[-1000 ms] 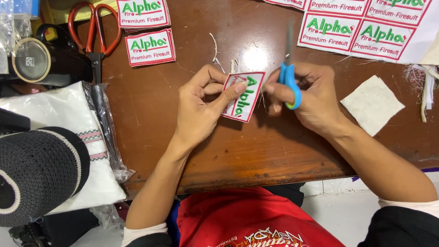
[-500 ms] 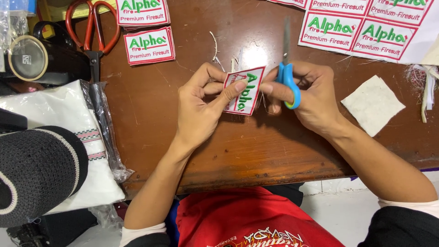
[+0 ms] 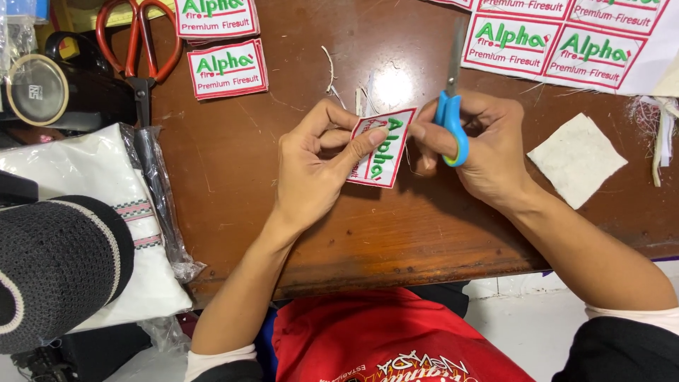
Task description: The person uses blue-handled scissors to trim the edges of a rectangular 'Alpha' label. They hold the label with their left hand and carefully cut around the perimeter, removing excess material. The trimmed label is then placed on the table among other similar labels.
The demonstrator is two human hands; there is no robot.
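Dark brown wood makes up the table (image 3: 297, 233), scratched and worn pale along its near edge. Over its middle the left hand (image 3: 315, 166) pinches a small white patch (image 3: 382, 148) with a red border and green and red stitching, thumb on its face and fingers behind, holding it tilted just above the wood. The right hand (image 3: 488, 152) is touching the patch's right edge, its grip closed through the blue handles of a small pair of scissors (image 3: 453, 106), whose blades point away from the person and lie pressed together.

Two more patches (image 3: 226, 67) of the same kind, rectangular with red borders, lie at the far left, one partly out of view. A white sheet of uncut patches (image 3: 566, 39) in rows fills the far right corner. Near it, right of the right hand, lies a plain white square of cloth (image 3: 576, 159), apart from everything else. Loose threads (image 3: 332, 74) are scattered beyond the left hand.

Large scissors with red handles (image 3: 138, 49) rest at the far left, beside a round lidded tin (image 3: 35, 88). A folded white cloth in a clear bag (image 3: 106, 205) sits at the left edge, next to a dark knitted cap (image 3: 56, 269).
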